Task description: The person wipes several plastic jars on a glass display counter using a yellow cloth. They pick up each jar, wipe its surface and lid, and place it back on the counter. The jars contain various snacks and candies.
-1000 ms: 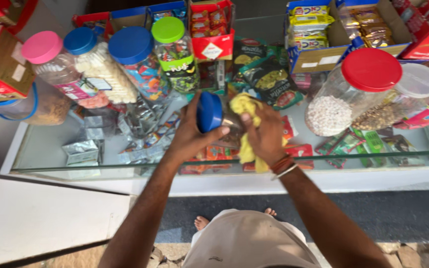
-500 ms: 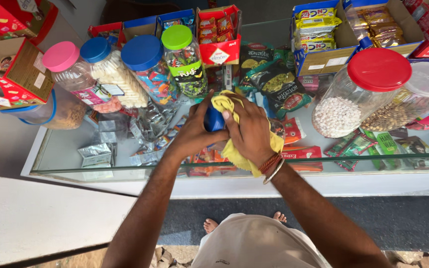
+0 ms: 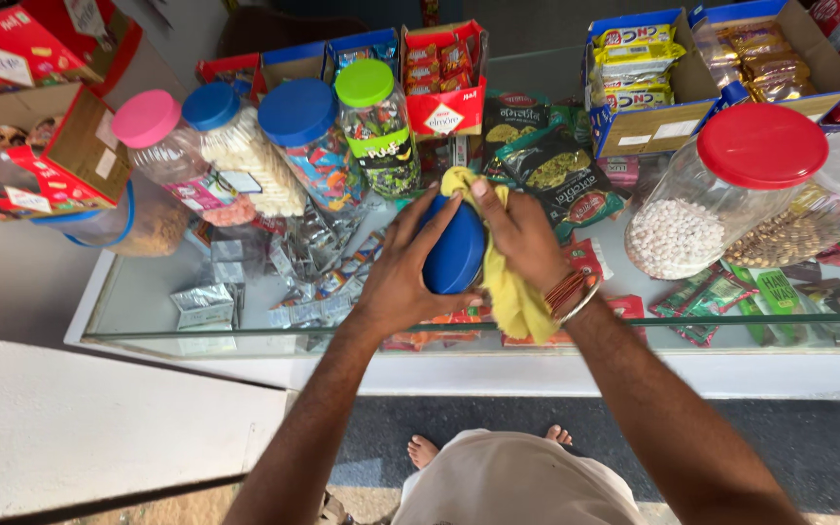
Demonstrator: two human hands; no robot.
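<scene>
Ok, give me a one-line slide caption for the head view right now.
Over a glass shop counter, the left hand grips a blue-lidded jar while the right hand presses a yellow cloth against it.

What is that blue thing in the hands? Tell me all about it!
It is a jar's blue lid, round, smooth and slightly shiny, like plastic. The jar under it is hidden by the hands. It is held above the glass counter, tipped toward the camera. The left hand grips its left side, and the right hand presses a yellow cloth against its right side and top.
</scene>
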